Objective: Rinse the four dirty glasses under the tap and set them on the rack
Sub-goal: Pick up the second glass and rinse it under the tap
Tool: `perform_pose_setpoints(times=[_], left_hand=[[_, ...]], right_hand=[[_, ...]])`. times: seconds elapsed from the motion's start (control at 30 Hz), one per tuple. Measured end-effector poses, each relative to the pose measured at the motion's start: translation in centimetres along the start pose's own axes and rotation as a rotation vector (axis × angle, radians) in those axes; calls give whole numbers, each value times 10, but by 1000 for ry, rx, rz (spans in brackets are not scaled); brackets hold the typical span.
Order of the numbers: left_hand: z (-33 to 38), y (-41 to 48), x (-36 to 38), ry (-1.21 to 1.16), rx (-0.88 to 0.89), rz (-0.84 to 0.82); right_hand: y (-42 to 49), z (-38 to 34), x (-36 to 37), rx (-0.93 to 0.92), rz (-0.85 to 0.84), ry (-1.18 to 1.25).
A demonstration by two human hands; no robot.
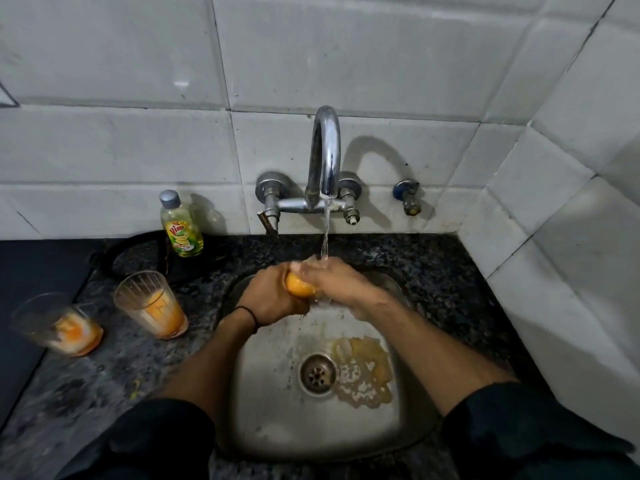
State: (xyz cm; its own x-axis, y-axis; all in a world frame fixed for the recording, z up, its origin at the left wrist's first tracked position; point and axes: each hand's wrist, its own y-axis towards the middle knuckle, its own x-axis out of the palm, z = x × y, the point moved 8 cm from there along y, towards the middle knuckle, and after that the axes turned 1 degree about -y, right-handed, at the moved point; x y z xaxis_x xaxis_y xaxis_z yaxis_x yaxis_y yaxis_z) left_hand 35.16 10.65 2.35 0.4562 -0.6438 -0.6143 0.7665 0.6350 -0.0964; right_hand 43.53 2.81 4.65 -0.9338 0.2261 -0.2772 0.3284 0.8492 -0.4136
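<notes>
Water runs from the chrome tap point(325, 157) onto a glass point(300, 286) with orange residue, held over the steel sink point(277, 403). My left hand point(268, 294) wraps its lower part and my right hand point(332, 277) covers its top, so most of the glass is hidden. Two more dirty glasses stand on the dark granite counter to the left: one point(152, 304) near the sink with orange liquid at the bottom, another point(57, 323) further left, tilted in the wide-angle view. No rack is in view.
A dish soap bottle point(180, 225) stands against the tiled wall left of the tap. Orange liquid pools beside the drain point(318, 373). A small valve point(408, 197) sticks out of the wall on the right. A dark stove edge point(31, 271) lies at far left.
</notes>
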Motion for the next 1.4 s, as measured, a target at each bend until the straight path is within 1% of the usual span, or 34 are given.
perform_pose_setpoints(times=[0.03, 0.07, 0.1, 0.13, 0.2, 0.23, 0.27, 0.3, 0.33, 0.4, 0.43, 0.47, 0.5, 0.53, 0.6, 0.63, 0.67, 0.7, 0.73, 0.77, 0.83, 0.87, 0.9, 0.93, 0.97, 1.03, 1.07, 1.1, 1.13, 1.2, 1.23, 1.27, 1.3, 1.4], left_hand=[[3, -2, -2, 155, 6, 91], [6, -3, -1, 211, 18, 143], [4, -4, 3, 178, 16, 126], [1, -3, 8, 66, 11, 61], [-8, -4, 13, -221, -20, -159], [-11, -6, 15, -316, -35, -267], [-11, -8, 15, -343, -41, -332], [-12, -9, 13, -319, -52, -318], [-10, -7, 8, -234, -63, -231], [-3, -6, 1, 144, -74, 30], [3, -9, 3, 276, -88, 124], [9, -12, 6, 297, -94, 179], [7, -13, 11, 236, -107, 186], [4, -13, 14, 130, -115, 148], [-6, -9, 20, -152, -100, -72], [-10, -11, 22, -299, -107, -192], [-13, -14, 24, -400, -122, -280], [-15, -17, 23, -419, -128, -296], [-16, -16, 20, -376, -119, -239], [-14, -14, 15, -247, -100, -142], [-7, -14, 9, 140, -56, 57], [-2, -17, 11, 243, -48, 114], [-1, -21, 14, 228, -46, 133], [-3, -23, 17, 129, -51, 117], [-7, -24, 19, -45, -69, 63], [-19, -26, 23, -379, -156, -119], [-22, -29, 23, -435, -186, -180], [-25, -29, 20, -384, -191, -173], [-25, -26, 14, -240, -170, -110], [-14, -24, 5, 166, -79, 88], [-7, -25, 7, 261, -46, 154], [-2, -25, 10, 241, -22, 179], [-1, -24, 14, 157, -23, 168], [-13, -14, 18, -375, -73, -17]], right_hand=[[3, 10, -1, 107, 113, 112], [6, 17, -3, 159, 201, 172], [9, 18, -4, 149, 245, 178], [9, 12, -3, 80, 236, 140], [2, -4, 5, -142, 82, -80], [-4, -8, 11, -229, -11, -184], [-9, -8, 16, -259, -67, -233], [-10, -6, 18, -256, -89, -204], [-5, -3, 16, -219, -49, -97], [7, 11, 7, 6, 142, 125], [11, 19, 4, 114, 217, 172], [15, 21, 0, 164, 256, 166], [16, 18, -4, 149, 249, 124], [15, 10, -7, 85, 195, 36], [7, -7, -6, -123, 23, -166], [-1, -11, -4, -211, -74, -210], [-7, -11, -1, -248, -156, -207], [-11, -10, 1, -254, -203, -161], [-10, -7, 2, -231, -194, -110], [-6, -3, 2, -185, -136, -58], [7, 13, 0, 24, 41, 9], [11, 18, -1, 110, 99, 2], [12, 18, -1, 131, 116, -12], [15, 15, 1, 83, 93, -55], [16, 8, 2, -13, 41, -107], [4, -5, 11, -222, -153, -180], [0, -4, 16, -258, -232, -172], [-2, -1, 19, -260, -267, -125], [1, 5, 20, -202, -240, -59], [8, 18, 15, 16, -85, 66], [9, 26, 13, 122, -2, 102], [11, 30, 9, 162, 60, 111], [13, 29, 4, 152, 94, 106], [9, 19, -5, -47, -15, 83]])
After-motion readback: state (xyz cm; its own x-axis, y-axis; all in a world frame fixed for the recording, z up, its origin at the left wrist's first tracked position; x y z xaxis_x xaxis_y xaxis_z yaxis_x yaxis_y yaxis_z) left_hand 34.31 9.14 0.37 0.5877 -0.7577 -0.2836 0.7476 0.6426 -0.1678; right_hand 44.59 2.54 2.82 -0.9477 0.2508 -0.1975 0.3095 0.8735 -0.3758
